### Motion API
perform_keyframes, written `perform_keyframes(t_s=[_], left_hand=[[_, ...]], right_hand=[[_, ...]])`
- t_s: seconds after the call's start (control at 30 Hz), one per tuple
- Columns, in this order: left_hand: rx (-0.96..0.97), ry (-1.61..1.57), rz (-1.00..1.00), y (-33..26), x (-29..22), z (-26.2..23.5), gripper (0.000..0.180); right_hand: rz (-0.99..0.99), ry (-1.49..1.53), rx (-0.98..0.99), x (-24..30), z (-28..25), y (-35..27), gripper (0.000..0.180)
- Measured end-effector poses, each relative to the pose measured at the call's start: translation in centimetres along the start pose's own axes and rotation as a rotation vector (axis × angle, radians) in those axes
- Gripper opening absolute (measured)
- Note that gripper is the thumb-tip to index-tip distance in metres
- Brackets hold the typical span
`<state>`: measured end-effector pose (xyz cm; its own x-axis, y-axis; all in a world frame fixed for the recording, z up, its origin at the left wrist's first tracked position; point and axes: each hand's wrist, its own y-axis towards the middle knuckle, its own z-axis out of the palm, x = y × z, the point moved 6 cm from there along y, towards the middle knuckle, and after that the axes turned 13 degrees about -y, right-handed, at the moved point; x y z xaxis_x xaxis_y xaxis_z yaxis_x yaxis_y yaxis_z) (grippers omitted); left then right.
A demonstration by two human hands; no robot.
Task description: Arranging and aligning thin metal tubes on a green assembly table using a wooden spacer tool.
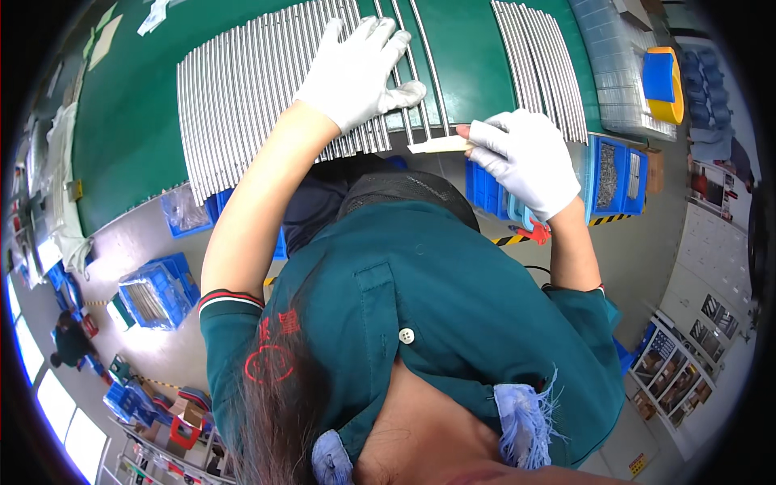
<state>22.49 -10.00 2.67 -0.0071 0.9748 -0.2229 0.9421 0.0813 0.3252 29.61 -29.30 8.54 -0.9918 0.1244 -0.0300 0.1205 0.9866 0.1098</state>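
Observation:
My left hand (368, 73), in a white glove, lies spread over the right part of a wide row of thin metal rods (234, 97), with fingers stretched out and thumb pointing right. Beside the thumb, a few separate rods (432, 73) lie spaced apart on the green table. My right hand (529, 158), also gloved with a bare fingertip showing, is closed on a pale flat strip (440, 145). The strip points left, just by the near ends of the separate rods. I cannot tell whether it touches them.
A second group of metal rods (543, 69) lies right on the green table top (129, 113). Clear plastic boxes (618, 81) and a blue-and-yellow tape roll (663, 85) stand at the right edge. Blue bins (634, 182) with small parts sit below the table's near edge.

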Motion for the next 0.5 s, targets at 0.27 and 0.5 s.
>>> perform_keyframes(t_s=[0.27, 0.5], left_hand=[[0.066, -0.04, -0.037, 1.0, -0.7, 0.7, 0.087], [0.074, -0.053, -0.055, 1.2, -1.0, 0.9, 0.088]], right_hand=[[0.017, 0.041, -0.009, -0.2, 0.2, -0.6, 0.02], [0.03, -0.039, -0.08, -0.3, -0.5, 0.1, 0.018]])
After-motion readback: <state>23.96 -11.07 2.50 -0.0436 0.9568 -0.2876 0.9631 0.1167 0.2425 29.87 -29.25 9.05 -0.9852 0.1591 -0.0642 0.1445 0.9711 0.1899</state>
